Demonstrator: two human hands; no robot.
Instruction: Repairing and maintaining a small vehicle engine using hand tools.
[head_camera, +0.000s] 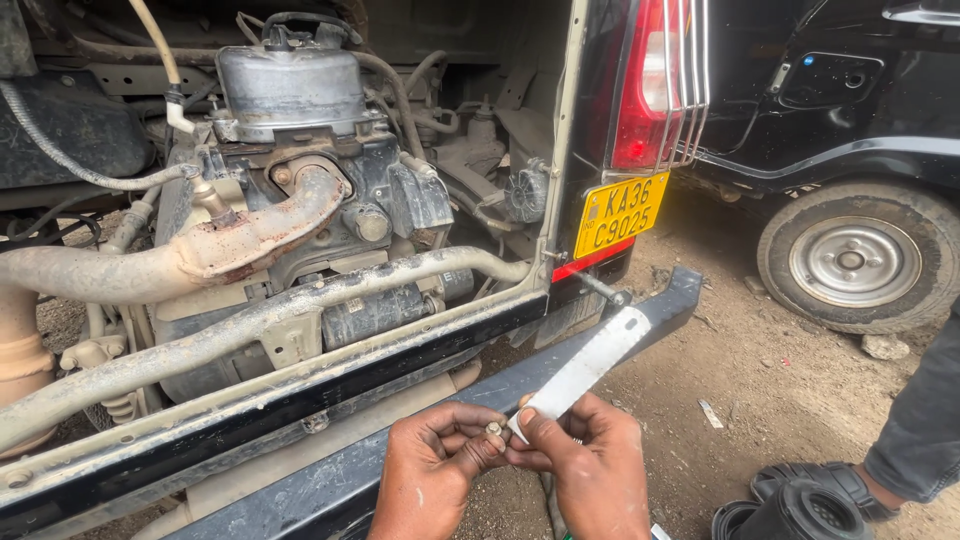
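At bottom centre, the left hand (430, 470) pinched a small nut (493, 429), fingers closed. The right hand (590, 465) gripped a flat metal strip (590, 365), perhaps bolted to the bumper (660, 300).

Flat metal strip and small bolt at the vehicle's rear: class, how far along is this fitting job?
Done: the engine bay stands open and the black bumper bar hangs at a slant. In hand: the left hand pinches a small bolt at the end of the metal strip, steadied by the right hand. Left: the strip's near end looks unfastened.
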